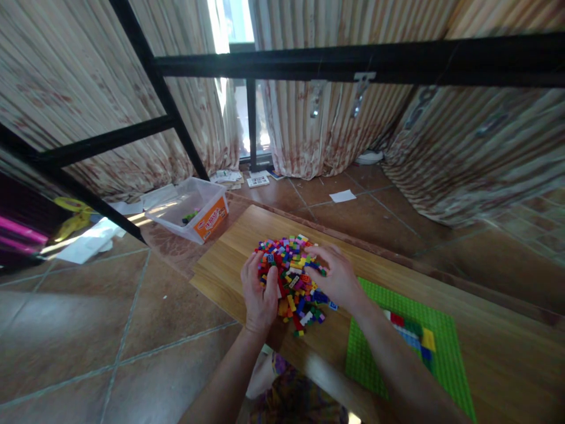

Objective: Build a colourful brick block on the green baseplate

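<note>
A heap of small multicoloured toy building bricks point(295, 277) lies on a wooden table point(233, 247). Against the heap's left side rests my left hand point(259, 297), its fingers curved and the thumb apart from them. From the right, my right hand point(336, 275) reaches over the bricks with thumb and fingers spread. No brick is plainly gripped in either hand, though some fingertips are lost among the pieces. Partly under my right forearm lies a green studded baseplate point(362, 353). Red, white, blue, yellow and green bricks point(412, 333) sit joined on it.
Beyond the table's left end, a clear plastic bin point(176, 218) with an orange label stands on a mat, a few green pieces inside. A black metal frame point(273, 66) crosses in front of striped curtains point(304, 129). Papers point(342, 196) lie on the tiled floor.
</note>
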The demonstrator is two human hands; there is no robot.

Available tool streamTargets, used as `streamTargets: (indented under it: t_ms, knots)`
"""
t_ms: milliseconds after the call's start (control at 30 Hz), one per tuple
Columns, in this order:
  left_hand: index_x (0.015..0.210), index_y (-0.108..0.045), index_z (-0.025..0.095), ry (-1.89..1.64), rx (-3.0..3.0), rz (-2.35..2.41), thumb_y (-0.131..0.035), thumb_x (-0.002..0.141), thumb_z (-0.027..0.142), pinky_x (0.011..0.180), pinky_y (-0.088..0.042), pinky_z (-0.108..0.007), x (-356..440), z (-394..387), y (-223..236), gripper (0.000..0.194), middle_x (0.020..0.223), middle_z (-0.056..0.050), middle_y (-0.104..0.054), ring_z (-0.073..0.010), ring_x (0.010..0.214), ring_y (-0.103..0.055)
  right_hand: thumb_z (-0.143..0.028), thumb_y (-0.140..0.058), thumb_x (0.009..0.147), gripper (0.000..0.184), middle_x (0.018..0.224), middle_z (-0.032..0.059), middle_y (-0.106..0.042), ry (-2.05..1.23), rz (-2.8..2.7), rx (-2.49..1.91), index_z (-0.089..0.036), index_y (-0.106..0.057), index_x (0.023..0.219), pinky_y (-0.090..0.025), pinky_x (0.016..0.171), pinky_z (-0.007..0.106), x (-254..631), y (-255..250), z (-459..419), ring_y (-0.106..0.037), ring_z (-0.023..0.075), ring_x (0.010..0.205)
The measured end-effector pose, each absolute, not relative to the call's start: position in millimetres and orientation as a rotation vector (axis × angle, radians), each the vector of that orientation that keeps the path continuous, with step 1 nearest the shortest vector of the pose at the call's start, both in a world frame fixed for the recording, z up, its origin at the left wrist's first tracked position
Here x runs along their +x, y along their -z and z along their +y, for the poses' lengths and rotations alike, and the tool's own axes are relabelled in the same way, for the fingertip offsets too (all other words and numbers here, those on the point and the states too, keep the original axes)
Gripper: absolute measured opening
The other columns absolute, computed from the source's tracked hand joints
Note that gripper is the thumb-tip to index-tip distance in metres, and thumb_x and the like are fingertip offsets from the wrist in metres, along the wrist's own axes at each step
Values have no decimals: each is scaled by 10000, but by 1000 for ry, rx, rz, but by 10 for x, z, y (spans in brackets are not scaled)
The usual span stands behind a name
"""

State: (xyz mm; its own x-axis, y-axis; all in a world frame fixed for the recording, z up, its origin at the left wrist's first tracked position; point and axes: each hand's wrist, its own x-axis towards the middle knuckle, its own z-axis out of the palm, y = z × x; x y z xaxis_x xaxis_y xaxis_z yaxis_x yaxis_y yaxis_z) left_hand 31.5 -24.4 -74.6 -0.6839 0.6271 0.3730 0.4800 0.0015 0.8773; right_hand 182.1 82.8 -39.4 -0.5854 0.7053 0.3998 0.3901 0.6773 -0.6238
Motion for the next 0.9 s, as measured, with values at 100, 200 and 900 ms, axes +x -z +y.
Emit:
streamTargets:
  t_ms: [100,200,900]
  knots:
    - [1182,-615,212,-1656,1080,1845,-575,876,436,868,-491,-317,430,-216,559,382,1023,-54,-676,-186,938,-626,-195,-587,810,364,1042,49,-705,-650,-2223,-807,-248,-631,1166,-480,915,401,1847,300,634,-616,230,1022]
    - [956,-697,189,-1566,937,1582,-620,831,409,731,-499,-264,494,-146,434,264,837,-11,-694,-147,759,-622,-185,-579,817,390,1103,53,-700,-681,-2230,-786,-259,-621,1197,-471,964,417,1832,263,521,-622,232,1063]
    - [814,-637,171,-1529,709,1348,-660,780,373,672,-496,-243,606,-183,368,206,728,4,-627,-114,662,-579,-412,-709,741,244,767,40,-746,-1497,-1400,-1020,-192,-750,839,-541,547,277,1684,538,311,-670,176,620]
